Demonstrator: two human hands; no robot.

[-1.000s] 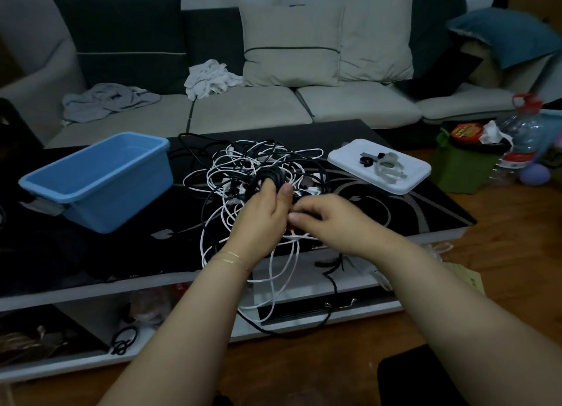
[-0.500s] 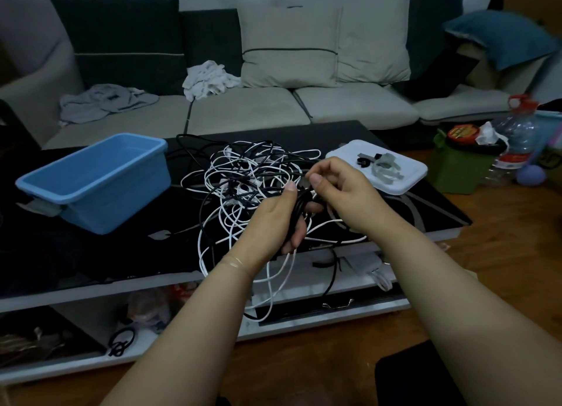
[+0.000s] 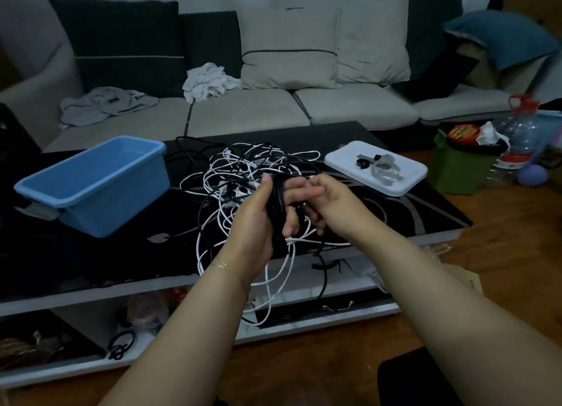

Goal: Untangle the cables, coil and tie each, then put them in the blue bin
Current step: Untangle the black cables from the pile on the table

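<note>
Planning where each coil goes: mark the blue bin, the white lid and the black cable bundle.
blue bin (image 3: 127, 189): head view, front wall.
white lid (image 3: 407, 183): head view, bare near corner.
black cable bundle (image 3: 277, 202): head view, strands wrapped over the left hand.

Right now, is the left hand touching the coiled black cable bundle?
Touching. The head view shows the left hand gripping the coiled black cable bundle, fingers curled round it.

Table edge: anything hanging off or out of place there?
Yes. White cable and black cable loops from the tangle droop over the table's front edge toward the shelf below, where pulling could snag them.
</note>
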